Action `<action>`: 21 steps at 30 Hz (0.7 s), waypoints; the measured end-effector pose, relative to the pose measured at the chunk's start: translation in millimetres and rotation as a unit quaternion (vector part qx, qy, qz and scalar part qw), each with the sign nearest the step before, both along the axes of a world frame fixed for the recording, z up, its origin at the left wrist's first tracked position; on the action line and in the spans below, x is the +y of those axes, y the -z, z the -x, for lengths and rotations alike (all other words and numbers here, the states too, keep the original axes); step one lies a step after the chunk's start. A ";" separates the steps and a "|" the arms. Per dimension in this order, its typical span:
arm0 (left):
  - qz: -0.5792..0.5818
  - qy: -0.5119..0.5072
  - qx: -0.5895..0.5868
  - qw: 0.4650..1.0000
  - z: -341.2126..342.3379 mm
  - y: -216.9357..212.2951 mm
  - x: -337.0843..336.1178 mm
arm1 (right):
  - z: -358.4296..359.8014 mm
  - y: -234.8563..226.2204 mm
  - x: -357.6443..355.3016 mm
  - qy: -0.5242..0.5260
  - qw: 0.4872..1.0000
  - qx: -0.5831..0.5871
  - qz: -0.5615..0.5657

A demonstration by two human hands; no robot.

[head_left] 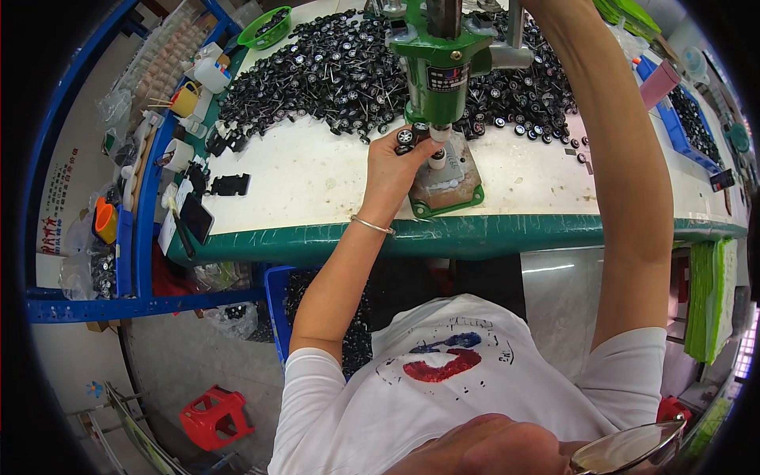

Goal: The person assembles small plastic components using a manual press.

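Note:
My left hand [388, 166] is closed around a few small black toy wheels [405, 138] with silver hubs, pinched between thumb and fingers. It holds them at the foot of a green bench press [440, 83], right beside the press's ram tip [441, 133]. Beneath the ram, a white round post [437, 160] stands on the metal base plate [451, 187]. My right arm [625, 158] stretches up past the press to the upper edge, close to an upright metal lever [516, 25]. The fingers of the right hand are cut off by the picture's edge.
A large heap of black wheels on axles [317, 75] covers the back of the white table [301, 170]. Around it are a green basket [265, 32], a blue bin [689, 131], a phone [195, 218] and a black plastic part [230, 184]. A blue shelf frame [142, 198] borders the left.

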State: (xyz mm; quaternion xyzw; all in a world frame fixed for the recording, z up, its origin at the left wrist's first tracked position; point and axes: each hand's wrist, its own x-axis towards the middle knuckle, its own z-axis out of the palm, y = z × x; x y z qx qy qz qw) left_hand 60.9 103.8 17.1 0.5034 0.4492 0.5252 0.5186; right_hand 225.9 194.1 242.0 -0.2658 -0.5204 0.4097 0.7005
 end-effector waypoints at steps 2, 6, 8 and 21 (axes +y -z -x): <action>0.004 0.004 0.000 1.000 -4.1 -1.2 -0.5 | -1.4 -1.2 -15.5 0.016 1.000 0.000 -0.009; 0.010 -0.007 0.011 1.000 3.3 4.3 -0.9 | 3.3 9.7 -31.2 0.006 0.996 0.027 -0.084; 0.013 -0.009 0.010 1.000 5.3 4.0 -2.8 | -0.5 16.8 -28.7 0.008 0.987 0.017 -0.157; 0.031 -0.015 0.011 0.999 0.1 1.5 -4.8 | -2.1 33.4 -58.8 -0.398 0.726 0.542 -0.141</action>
